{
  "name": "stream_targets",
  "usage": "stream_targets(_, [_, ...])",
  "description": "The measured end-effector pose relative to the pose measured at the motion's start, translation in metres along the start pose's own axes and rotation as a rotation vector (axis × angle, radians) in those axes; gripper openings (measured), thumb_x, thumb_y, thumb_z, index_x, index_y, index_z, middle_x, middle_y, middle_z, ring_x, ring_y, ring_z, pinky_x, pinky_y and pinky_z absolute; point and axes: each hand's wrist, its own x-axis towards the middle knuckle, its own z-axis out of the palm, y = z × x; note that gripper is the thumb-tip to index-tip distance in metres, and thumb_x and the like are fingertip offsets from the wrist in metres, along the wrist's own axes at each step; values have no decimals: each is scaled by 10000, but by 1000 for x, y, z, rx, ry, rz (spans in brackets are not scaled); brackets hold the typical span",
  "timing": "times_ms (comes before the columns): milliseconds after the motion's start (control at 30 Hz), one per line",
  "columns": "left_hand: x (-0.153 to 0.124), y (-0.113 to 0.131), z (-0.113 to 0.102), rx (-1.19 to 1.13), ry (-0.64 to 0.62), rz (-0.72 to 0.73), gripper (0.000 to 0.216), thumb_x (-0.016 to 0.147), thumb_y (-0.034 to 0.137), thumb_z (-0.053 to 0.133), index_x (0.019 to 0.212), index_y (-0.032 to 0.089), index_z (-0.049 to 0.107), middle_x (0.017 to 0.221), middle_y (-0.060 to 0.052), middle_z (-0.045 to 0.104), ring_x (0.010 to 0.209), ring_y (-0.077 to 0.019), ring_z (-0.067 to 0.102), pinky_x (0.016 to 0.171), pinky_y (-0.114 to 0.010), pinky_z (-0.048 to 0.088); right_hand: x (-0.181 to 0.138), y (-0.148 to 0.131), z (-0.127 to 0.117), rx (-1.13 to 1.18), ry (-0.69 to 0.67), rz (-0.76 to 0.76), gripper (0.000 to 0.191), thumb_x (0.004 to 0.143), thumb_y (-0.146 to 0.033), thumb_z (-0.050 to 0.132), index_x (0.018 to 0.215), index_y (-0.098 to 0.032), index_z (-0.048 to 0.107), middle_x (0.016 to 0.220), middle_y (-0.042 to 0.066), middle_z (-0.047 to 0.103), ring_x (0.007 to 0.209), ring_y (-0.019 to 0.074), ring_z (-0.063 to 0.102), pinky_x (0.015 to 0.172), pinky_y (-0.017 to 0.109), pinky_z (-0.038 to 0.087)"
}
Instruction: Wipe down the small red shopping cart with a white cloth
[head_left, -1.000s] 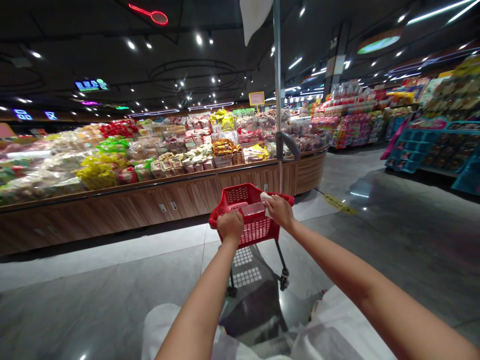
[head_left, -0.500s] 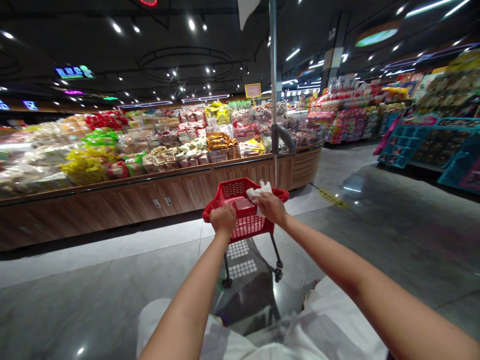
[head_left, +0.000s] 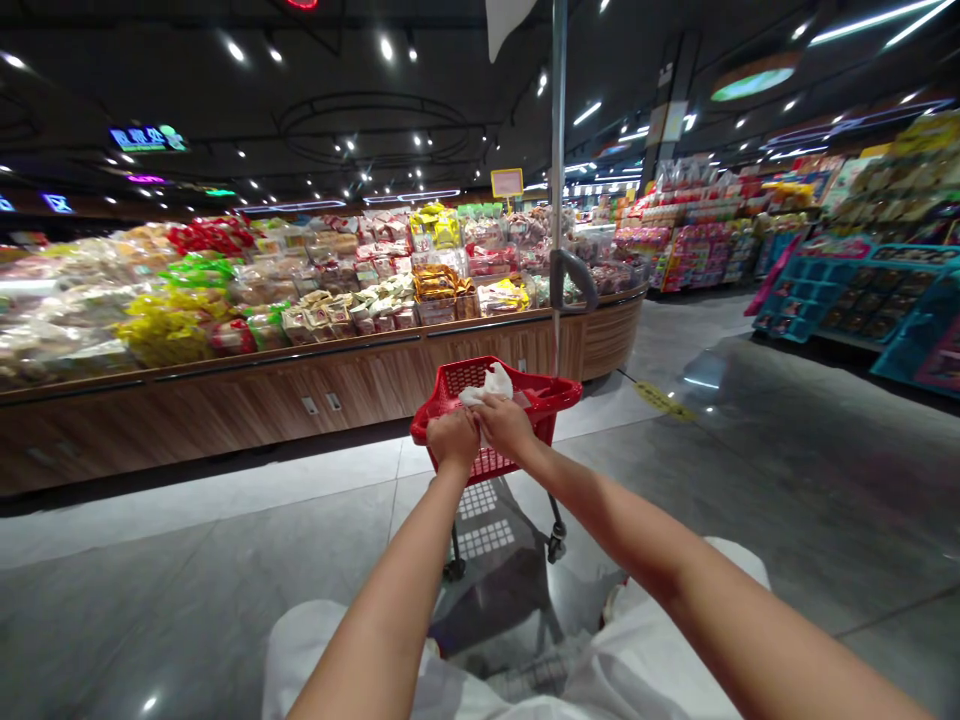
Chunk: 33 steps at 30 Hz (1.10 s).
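A small red shopping cart [head_left: 562, 396] with a perforated plastic basket stands on wheels in front of me. My left hand [head_left: 453, 438] is closed around its handle, left of the middle. Right beside it, my right hand [head_left: 507, 424] presses a white tissue [head_left: 489, 384] against the handle, fingers bent over it. Part of the tissue sticks up above the fingers. The two hands touch or nearly touch. Both hide much of the handle and the near rim of the basket.
Beyond the cart runs a long wooden display counter [head_left: 225, 410] heaped with packaged food. A metal pole [head_left: 559, 130] with a grey handle rises near its right end. Blue display racks [head_left: 810, 285] stand at the right, and a yellow floor marking [head_left: 663, 401] lies on the grey floor.
My right hand has slid left along the handle with the tissue, up to my left hand. The left hand keeps its grip, and the cart has barely shifted.
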Motion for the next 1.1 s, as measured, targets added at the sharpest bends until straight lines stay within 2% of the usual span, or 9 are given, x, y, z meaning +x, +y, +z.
stream_targets(133, [0,-9,0,46,45,19,530,935,299,208,871,82,687,817,-176,693,798,-273,634,758,-400,369,-14,28,-10,22,39,-34,318,951,-248,401,1167,-204,632,1220,77,616,1131,204,539,990,340,408])
stream_targets(333, [-5,-17,1,62,104,5,549,936,287,196,821,85,694,774,-169,691,786,-263,638,759,-394,367,-42,84,-38,-56,27,222,327,963,-273,379,1089,-196,671,1072,75,683,1016,198,609,916,308,441])
stream_targets(500, [-10,3,1,47,91,-62,543,942,274,188,837,75,682,795,-184,687,796,-275,638,780,-419,378,-28,47,-21,-33,104,176,342,955,-226,372,1193,-202,616,1136,84,656,1072,205,573,965,330,413])
stream_targets(633, [-16,17,-7,-11,-12,36,488,952,270,208,933,89,661,871,-168,694,846,-268,642,797,-409,413,-18,13,-4,16,125,44,322,943,-213,388,1136,-184,645,1165,101,635,1089,215,555,980,345,417])
stream_targets(767, [-12,-2,-25,-154,-61,188,389,958,291,274,1127,166,601,1060,-101,682,952,-202,633,842,-314,454,-30,41,-14,62,135,-29,326,956,-250,377,1132,-200,647,1170,86,632,1109,204,551,978,346,430])
stream_targets(867, [2,-32,-32,-225,-17,190,351,941,264,322,1150,197,596,1174,-76,645,1080,-201,589,938,-319,437,-43,79,-28,38,179,54,333,955,-249,368,1116,-199,655,1167,79,630,1105,211,557,980,360,435])
stream_targets(933, [11,-46,-25,-272,-81,183,348,924,237,340,1130,183,615,1233,-82,619,1171,-222,540,1004,-366,405,-48,91,-32,3,208,137,327,949,-243,375,1102,-197,661,1156,81,631,1090,217,563,974,366,439])
stream_targets(1000, [15,-49,-10,-351,-158,175,380,923,211,303,1100,179,638,1254,-81,611,1224,-221,504,1027,-389,392,-49,85,-30,-23,220,182,316,946,-244,385,1078,-203,670,1136,80,639,1074,218,566,959,363,448])
stream_targets(1100, [11,-32,15,-482,-154,132,486,946,206,181,1046,185,656,1189,-67,649,1188,-187,538,988,-350,432,-46,46,-16,-30,198,136,303,943,-239,396,1045,-206,680,1101,85,651,1074,222,557,964,367,440])
